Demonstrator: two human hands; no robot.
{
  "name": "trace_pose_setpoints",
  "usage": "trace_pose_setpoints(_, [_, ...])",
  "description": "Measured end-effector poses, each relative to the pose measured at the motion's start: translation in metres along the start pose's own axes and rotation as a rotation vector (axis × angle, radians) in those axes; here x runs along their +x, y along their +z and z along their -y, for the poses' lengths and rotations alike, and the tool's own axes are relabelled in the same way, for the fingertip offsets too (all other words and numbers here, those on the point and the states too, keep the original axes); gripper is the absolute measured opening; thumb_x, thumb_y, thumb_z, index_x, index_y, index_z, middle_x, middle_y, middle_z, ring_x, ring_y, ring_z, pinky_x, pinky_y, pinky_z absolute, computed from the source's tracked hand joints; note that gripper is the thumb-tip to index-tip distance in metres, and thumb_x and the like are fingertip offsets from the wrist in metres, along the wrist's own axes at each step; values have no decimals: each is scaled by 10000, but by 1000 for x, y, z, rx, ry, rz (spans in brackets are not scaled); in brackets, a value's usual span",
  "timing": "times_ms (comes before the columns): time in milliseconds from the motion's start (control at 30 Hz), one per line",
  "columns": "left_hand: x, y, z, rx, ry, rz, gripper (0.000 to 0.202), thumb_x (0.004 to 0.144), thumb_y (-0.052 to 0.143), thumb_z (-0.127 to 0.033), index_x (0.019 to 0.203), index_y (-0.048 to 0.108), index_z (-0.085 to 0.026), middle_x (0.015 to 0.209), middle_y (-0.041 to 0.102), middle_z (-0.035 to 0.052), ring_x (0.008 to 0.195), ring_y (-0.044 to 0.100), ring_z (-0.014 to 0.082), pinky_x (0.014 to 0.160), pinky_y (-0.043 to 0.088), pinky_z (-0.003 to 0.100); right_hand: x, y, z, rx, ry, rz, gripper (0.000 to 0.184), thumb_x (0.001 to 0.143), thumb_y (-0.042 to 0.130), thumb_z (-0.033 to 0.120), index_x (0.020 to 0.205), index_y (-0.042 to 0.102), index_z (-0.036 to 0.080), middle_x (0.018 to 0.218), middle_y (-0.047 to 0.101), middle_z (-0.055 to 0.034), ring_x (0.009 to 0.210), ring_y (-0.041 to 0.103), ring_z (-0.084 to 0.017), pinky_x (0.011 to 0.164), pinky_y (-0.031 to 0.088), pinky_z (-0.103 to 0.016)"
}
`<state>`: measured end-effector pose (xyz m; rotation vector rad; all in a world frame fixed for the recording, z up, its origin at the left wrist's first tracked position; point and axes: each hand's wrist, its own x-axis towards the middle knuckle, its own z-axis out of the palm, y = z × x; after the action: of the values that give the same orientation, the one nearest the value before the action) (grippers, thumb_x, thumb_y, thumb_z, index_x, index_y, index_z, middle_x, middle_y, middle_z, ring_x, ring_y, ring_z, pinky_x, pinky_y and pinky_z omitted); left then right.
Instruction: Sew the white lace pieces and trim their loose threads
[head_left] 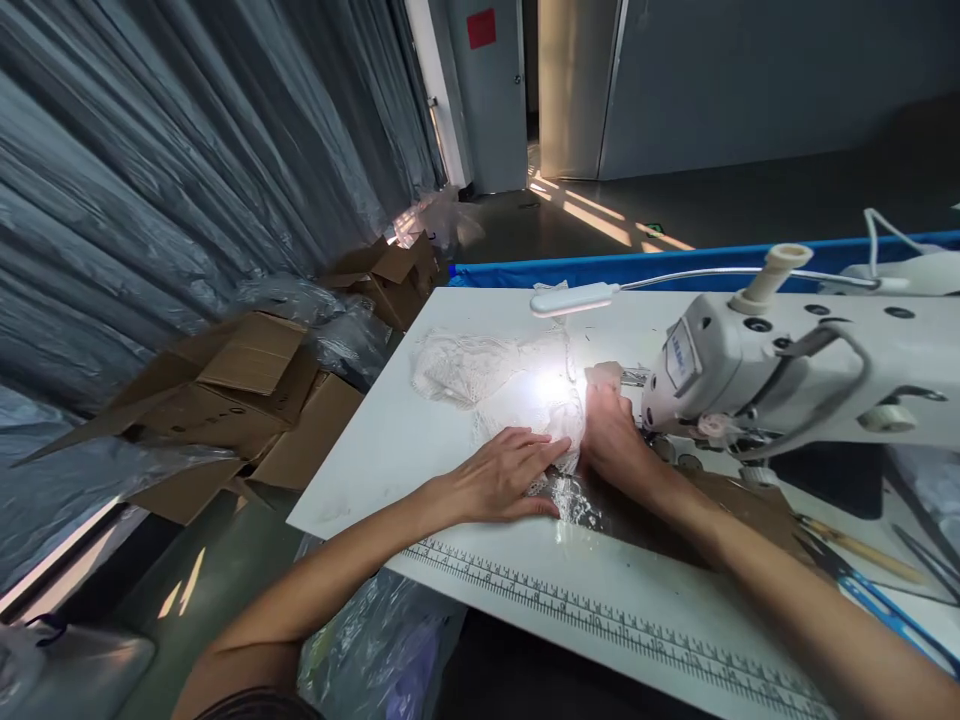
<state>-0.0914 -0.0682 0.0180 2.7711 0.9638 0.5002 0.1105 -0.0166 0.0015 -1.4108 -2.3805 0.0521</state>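
Observation:
A piece of white lace fabric (480, 370) lies on the white sewing table (390, 450), brightly lit near the needle. My left hand (504, 476) lies flat on the fabric's near edge, fingers stretched out and together. My right hand (611, 425) rests on the fabric right by the head of the white sewing machine (795, 370), fingers bent and pressing the cloth toward the presser foot. The needle area is hidden by glare and by my right hand.
A small lamp (574, 298) on a flexible arm shines on the fabric. A ruler scale (600, 620) is printed along the table's near edge. Scissors and tools (862, 570) lie at right. Open cardboard boxes (255, 390) and plastic bags stand on the floor at left.

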Motion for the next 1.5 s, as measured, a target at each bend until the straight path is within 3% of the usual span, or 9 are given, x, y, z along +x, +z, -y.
trace_pose_setpoints(133, [-10,-16,6,55,-98,-36,650,916,569,-521,1423,394,-153,1362,569,177,1269,528,309,1086,407,531,-7,-11,14,38,-24,-127,492,919,411,212,1366,440,7,1290,486,-290,1110,481,-379,863,462,-504])
trace_pose_setpoints(300, [-26,-25,26,-70,-149,-36,269,984,483,-265,1179,646,-177,1136,684,129,1019,654,224,862,543,382,-19,-12,25,153,-38,67,274,923,426,206,1063,654,144,991,608,-165,869,558,-274,680,464,-358])
trace_pose_setpoints(533, [4,-72,57,-167,-556,-385,204,892,605,-297,984,746,-182,951,748,63,836,670,175,746,519,282,-39,-20,17,804,337,104,222,846,494,273,955,658,171,693,657,-24,618,606,-193,597,477,-308])
trace_pose_setpoints(700, [31,-96,58,-315,-403,31,296,910,586,-377,1064,731,-170,912,746,53,812,668,158,700,496,251,-58,-30,3,675,292,21,178,829,492,295,855,640,199,629,629,-6,564,588,-191,569,476,-311])
trace_pose_setpoints(900, [16,-72,62,22,-211,244,202,871,609,-283,1013,682,-160,1152,673,107,1026,641,218,860,502,342,-64,-24,-4,395,73,-123,212,858,457,175,985,626,157,897,681,-115,839,641,-253,783,511,-379])
trace_pose_setpoints(1133, [4,-62,8,436,-147,-71,222,991,444,-308,902,591,-166,626,617,7,546,575,165,568,455,287,-22,-8,19,403,50,37,316,869,400,114,1134,569,79,1046,628,-176,920,605,-232,842,513,-371])
trace_pose_setpoints(1233, [12,-63,-37,257,-172,-144,247,997,462,-359,1107,581,-173,672,659,0,519,589,147,497,460,256,-19,-10,17,471,82,17,577,876,362,110,1446,311,40,1425,459,-256,1141,592,-224,955,500,-393])
trace_pose_setpoints(1300, [18,-59,-58,11,-99,38,461,978,498,-421,1361,443,-171,1012,713,89,723,684,170,584,551,271,-36,-16,8,525,63,2,637,877,368,119,1500,251,57,1504,394,-249,1282,525,-247,1024,472,-432])
trace_pose_setpoints(1500, [43,-32,-46,-201,-23,153,400,996,437,-206,1396,441,-223,1265,575,134,1012,655,205,812,595,353,-118,-48,-38,519,150,-138,403,881,401,99,1216,614,168,1203,658,-135,1122,642,-250,960,536,-426])
